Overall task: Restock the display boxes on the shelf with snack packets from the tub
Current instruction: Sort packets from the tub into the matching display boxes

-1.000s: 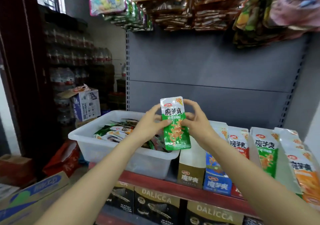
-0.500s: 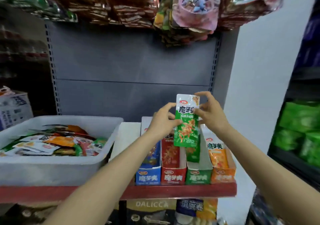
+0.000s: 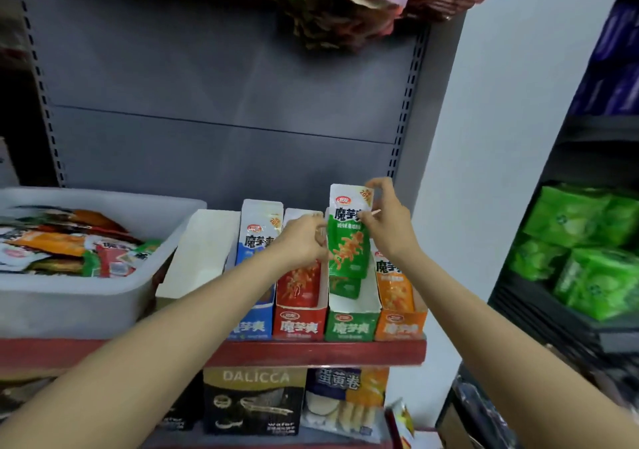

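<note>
Green packet (image 3: 346, 241), pinched upright by both the left hand (image 3: 302, 241) and right hand (image 3: 389, 222), hangs over the green display box (image 3: 351, 324) near the shelf's (image 3: 311, 352) right end, not yet in, while the tub (image 3: 86, 296) holds many more.

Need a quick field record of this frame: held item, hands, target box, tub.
held item: green snack packet, upright
left hand: pinches the packet's left edge
right hand: pinches its upper right edge
target: green display box, directly below the packet, one green packet inside
neighbours: red display box left, orange display box right
tub: holds mixed packets
</note>
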`<state>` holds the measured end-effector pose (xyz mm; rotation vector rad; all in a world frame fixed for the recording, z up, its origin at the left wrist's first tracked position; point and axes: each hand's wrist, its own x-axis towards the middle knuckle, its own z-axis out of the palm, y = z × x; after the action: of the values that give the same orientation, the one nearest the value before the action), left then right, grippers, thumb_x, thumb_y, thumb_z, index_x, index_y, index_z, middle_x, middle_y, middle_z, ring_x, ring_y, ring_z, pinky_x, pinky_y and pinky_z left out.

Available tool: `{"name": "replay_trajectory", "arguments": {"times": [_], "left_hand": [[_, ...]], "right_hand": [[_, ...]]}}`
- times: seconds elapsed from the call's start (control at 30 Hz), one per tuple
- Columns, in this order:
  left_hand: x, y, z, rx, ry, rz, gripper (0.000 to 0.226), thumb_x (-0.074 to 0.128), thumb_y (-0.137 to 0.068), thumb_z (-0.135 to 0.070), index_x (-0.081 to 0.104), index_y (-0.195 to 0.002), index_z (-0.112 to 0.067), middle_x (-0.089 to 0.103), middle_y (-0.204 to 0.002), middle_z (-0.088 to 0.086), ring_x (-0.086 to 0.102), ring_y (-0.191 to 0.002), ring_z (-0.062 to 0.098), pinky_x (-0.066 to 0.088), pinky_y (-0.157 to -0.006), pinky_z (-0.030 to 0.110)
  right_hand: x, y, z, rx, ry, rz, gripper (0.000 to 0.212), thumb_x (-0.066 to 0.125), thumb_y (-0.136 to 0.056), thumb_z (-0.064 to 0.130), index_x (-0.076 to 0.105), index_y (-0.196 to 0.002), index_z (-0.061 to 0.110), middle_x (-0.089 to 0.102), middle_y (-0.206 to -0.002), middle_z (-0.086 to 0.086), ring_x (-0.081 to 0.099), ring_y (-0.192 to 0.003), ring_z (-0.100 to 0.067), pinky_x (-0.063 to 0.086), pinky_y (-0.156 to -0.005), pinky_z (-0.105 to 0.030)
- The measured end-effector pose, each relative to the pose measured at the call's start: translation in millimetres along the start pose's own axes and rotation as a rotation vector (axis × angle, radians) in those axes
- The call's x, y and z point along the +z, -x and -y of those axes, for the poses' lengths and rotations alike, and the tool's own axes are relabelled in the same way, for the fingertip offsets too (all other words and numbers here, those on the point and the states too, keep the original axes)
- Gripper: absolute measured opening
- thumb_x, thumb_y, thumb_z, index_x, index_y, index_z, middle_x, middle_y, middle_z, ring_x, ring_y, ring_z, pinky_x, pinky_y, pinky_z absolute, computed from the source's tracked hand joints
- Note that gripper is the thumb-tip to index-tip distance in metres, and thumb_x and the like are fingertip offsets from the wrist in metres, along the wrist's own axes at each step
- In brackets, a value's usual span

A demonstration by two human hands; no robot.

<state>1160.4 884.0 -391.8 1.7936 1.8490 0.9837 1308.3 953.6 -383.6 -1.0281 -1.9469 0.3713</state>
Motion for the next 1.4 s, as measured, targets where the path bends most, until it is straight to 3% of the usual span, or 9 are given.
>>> {"name": "replay_trajectory", "arguments": {"times": [0.13, 0.2, 0.3, 0.5, 0.6, 0.73, 0.9, 1.1, 1.4], "left_hand": [[0, 2, 3, -0.037, 0.106, 0.02, 0.037, 0.073, -0.077, 0.0, 0.058, -0.104, -0.02, 0.057, -0.095, 0.009, 0.057, -0.079, 0.021, 0.057, -0.078, 0.04], [1, 4, 4, -0.061, 0.145, 0.035, 0.04, 0.072, -0.078, 0.002, 0.058, -0.113, -0.012, 0.055, -0.095, 0.006, 0.058, -0.076, 0.019, 0.059, -0.067, 0.033], [1, 2, 6, -0.079, 0.143, 0.039, 0.065, 0.073, -0.078, -0.003, 0.045, -0.137, -0.007, 0.059, -0.104, 0.004, 0.064, -0.086, 0.021, 0.059, -0.071, 0.031], [1, 1, 7, -0.068, 0.094, 0.034, 0.068, 0.075, -0.078, -0.011, 0.044, -0.138, -0.009, 0.063, -0.114, 0.006, 0.063, -0.094, 0.024, 0.055, -0.085, 0.04], [-4, 4, 10, -0.029, 0.072, 0.014, 0.062, 0.074, -0.079, -0.016, 0.047, -0.136, -0.012, 0.063, -0.12, 0.006, 0.062, -0.099, 0.022, 0.055, -0.086, 0.04], [-27, 29, 14, 0.135, -0.042, -0.183, 0.035, 0.07, -0.082, -0.023, 0.058, -0.115, -0.023, 0.063, -0.111, -0.005, 0.06, -0.084, 0.009, 0.051, -0.075, 0.024], [-79, 70, 48, 0.132, -0.193, -0.325, 0.021, 0.068, -0.083, -0.028, 0.057, -0.102, -0.026, 0.062, -0.104, -0.011, 0.061, -0.081, 0.008, 0.051, -0.078, 0.033], [-169, 110, 122, -0.138, -0.365, -0.491, 0.027, 0.066, -0.085, -0.017, 0.061, -0.111, -0.012, 0.066, -0.108, 0.001, 0.061, -0.099, 0.019, 0.048, -0.088, 0.032], [-228, 122, 177, -0.432, -0.638, -0.178, 0.042, 0.064, -0.083, -0.034, 0.059, -0.122, -0.018, 0.064, -0.115, 0.009, 0.059, -0.102, 0.028, 0.049, -0.081, 0.034]], "right_hand": [[11, 0, -12, -0.081, 0.253, 0.044, 0.024, 0.053, -0.087, 0.011, 0.042, -0.085, 0.033, 0.062, -0.089, 0.003, 0.06, -0.08, -0.023, 0.053, -0.072, -0.043], [15, 0, -15, -0.116, 0.367, 0.057, 0.023, 0.053, -0.085, 0.008, 0.048, -0.076, 0.029, 0.061, -0.088, 0.002, 0.059, -0.081, -0.023, 0.052, -0.073, -0.043], [16, -1, -17, -0.132, 0.415, 0.026, 0.018, 0.054, -0.087, 0.008, 0.052, -0.095, 0.024, 0.063, -0.096, -0.001, 0.057, -0.088, -0.027, 0.051, -0.074, -0.044], [15, -3, -20, -0.215, 0.642, 0.044, 0.034, 0.06, -0.088, 0.011, 0.058, -0.121, 0.016, 0.052, -0.119, -0.004, 0.044, -0.112, -0.025, 0.044, -0.086, -0.038], [15, 4, -13, -0.239, 0.596, 0.026, 0.037, 0.066, -0.085, 0.015, 0.059, -0.121, 0.017, 0.048, -0.123, -0.001, 0.041, -0.116, -0.023, 0.04, -0.089, -0.032], [24, 13, 23, -0.237, 0.263, 0.031, 0.028, 0.065, -0.085, 0.014, 0.063, -0.113, 0.017, 0.048, -0.113, 0.004, 0.046, -0.11, -0.015, 0.034, -0.086, -0.019], [65, 17, 88, -0.329, 0.097, 0.178, 0.024, 0.059, -0.088, 0.013, 0.063, -0.111, 0.019, 0.049, -0.104, 0.005, 0.05, -0.089, -0.004, 0.038, -0.078, -0.019], [144, 20, 164, -0.383, 0.06, 0.389, 0.031, 0.053, -0.088, 0.012, 0.059, -0.118, 0.012, 0.057, -0.115, -0.01, 0.059, -0.102, -0.023, 0.044, -0.09, -0.032], [237, 21, 242, -0.188, 0.324, 0.893, 0.037, 0.044, -0.098, 0.026, 0.05, -0.125, 0.002, 0.056, -0.126, -0.018, 0.054, -0.112, -0.032, 0.04, -0.08, -0.032]]}}
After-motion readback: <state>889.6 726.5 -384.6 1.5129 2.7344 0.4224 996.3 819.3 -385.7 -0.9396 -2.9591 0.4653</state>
